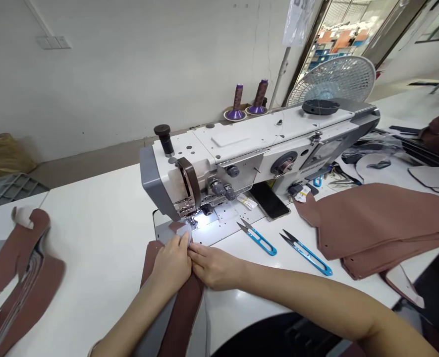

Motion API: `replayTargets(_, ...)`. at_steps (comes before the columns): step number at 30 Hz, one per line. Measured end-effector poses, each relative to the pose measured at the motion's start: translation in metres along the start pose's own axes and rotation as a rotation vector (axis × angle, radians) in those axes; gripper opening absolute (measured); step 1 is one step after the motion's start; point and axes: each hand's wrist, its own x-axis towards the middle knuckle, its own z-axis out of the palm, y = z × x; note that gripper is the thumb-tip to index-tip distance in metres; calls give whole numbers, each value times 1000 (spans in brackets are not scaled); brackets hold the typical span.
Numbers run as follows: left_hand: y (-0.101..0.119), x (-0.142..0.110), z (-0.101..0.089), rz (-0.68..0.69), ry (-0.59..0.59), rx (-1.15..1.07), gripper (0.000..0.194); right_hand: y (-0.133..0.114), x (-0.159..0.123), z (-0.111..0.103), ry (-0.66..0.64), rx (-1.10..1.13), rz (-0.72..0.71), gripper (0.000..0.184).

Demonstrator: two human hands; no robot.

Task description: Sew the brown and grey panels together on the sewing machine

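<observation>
A reddish-brown fabric piece with a grey backing [184, 317] runs from the table's front edge up to the needle area of a white sewing machine [238, 144]. My left hand [172, 265] lies over its far end, fingers closed on the fabric near the lit presser foot [192, 222]. Right beside it, my right hand [214, 267] pinches the right edge of the same piece, its fingertips touching the left hand. Parts of the fabric under both hands are hidden.
Two blue thread snips [258, 238] lie right of my hands, near a black phone [269, 200]. Stacked brown panels [383, 218] cover the right side. More cut pieces [29, 277] sit at left. Thread cones [237, 101] and a fan [334, 79] stand behind the machine.
</observation>
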Motion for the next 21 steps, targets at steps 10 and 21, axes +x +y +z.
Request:
replayTargets(10, 13, 9, -2, -25, -26, 115, 54, 6, -7, -4, -25, -13, 52, 25)
replayTargets(21, 9, 19, -2, 26, -24, 99, 57, 12, -10, -7, 8, -7, 60, 24)
